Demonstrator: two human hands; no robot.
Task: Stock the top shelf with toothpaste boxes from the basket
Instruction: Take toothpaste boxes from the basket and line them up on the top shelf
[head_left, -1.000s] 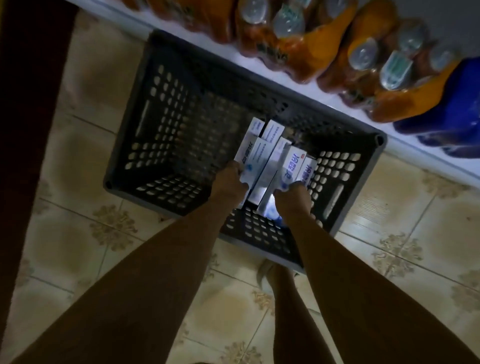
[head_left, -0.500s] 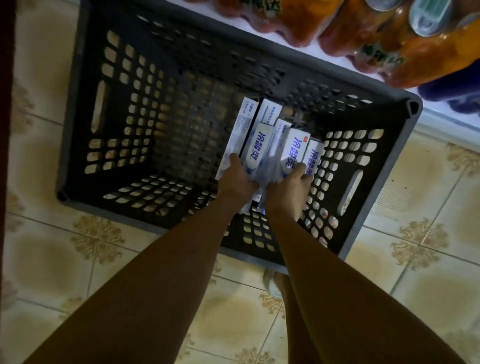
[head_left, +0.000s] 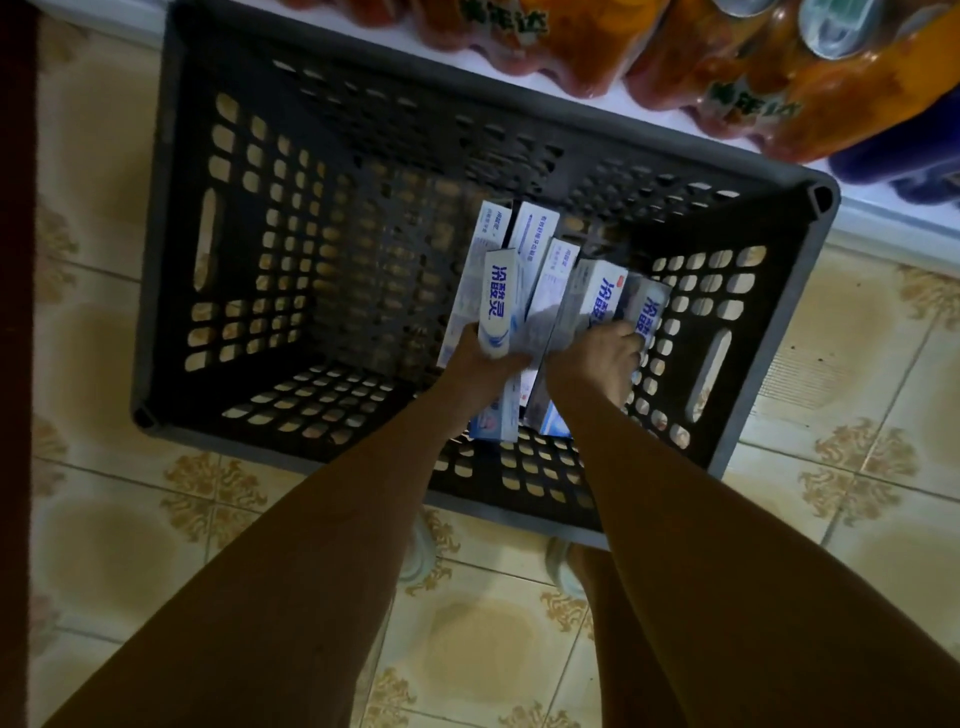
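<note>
Since the earlier frame, white-and-blue cardboard toothpaste boxes are raised inside the dark perforated plastic basket, gripped by left hand and right hand for lifting shelfward together.

Toothpaste boxes read 冷酸灵; orange bottle packs read 美年达.

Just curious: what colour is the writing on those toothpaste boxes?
Blue lettering on white toothpaste boxes, clearest in the head view.
</note>
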